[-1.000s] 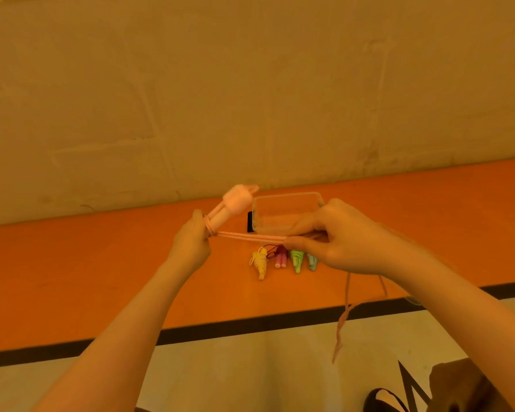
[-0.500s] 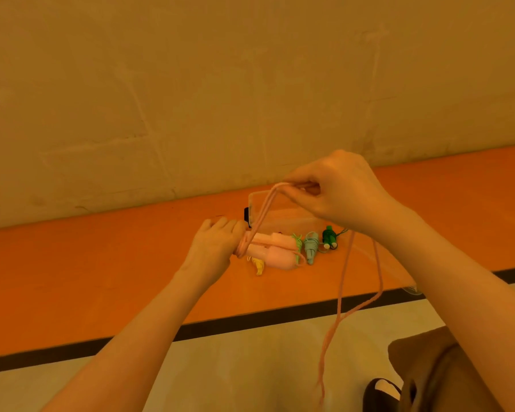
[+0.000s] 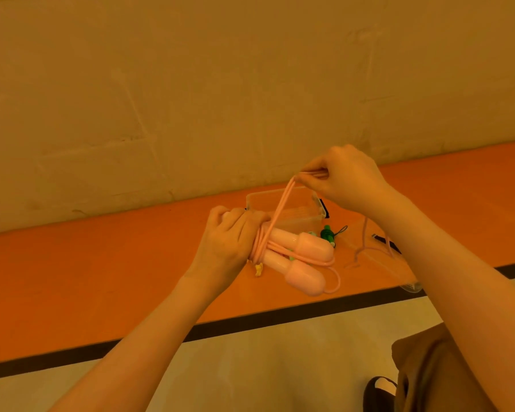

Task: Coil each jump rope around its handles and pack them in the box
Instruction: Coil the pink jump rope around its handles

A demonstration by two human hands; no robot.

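Note:
My left hand [image 3: 231,237] grips the thin ends of two pink jump rope handles [image 3: 302,258], whose thick ends point right and toward me. Several turns of the pink rope [image 3: 281,207] lie around the handles beside my fingers. My right hand [image 3: 344,175] pinches the doubled rope above the clear plastic box [image 3: 311,220] and holds it taut up from the handles. The rope's slack hangs down behind my right forearm. A green jump rope handle [image 3: 327,233] lies right of the box. A yellow one [image 3: 258,268] peeks out under my left hand.
All this is over an orange floor strip [image 3: 101,263] along a beige wall. A black line [image 3: 250,319] borders the strip toward me, with pale floor below. The box's clear lid [image 3: 411,285] lies under my right forearm. A shoe [image 3: 379,392] and a trouser leg show at bottom right.
My left hand turned the handles from pointing up and away to pointing right and toward me. My right hand rose from beside the handles to above the box, drawing the rope up.

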